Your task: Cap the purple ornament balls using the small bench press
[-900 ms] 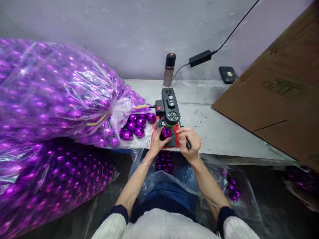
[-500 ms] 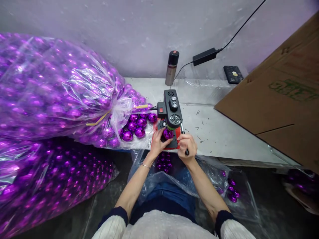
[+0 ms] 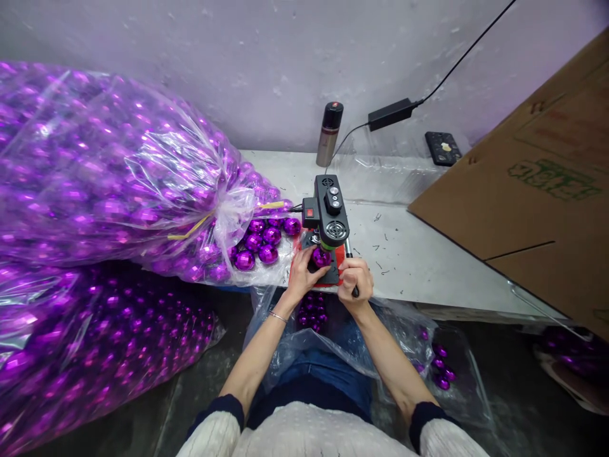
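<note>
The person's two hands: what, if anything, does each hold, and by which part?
The left hand holds a purple ball, fingers at its left side, thumb near its lower right edge. The right hand grips a lever by its black handle.

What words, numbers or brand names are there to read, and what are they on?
No word or number can be read for certain.
Cardboard box: green lettering, too distorted to read; the faint reddish print is too pale.
Black-capped bottle: marks too small to read.
Black benchtop machine: marks on its round buttons and red switch are too small.
</note>
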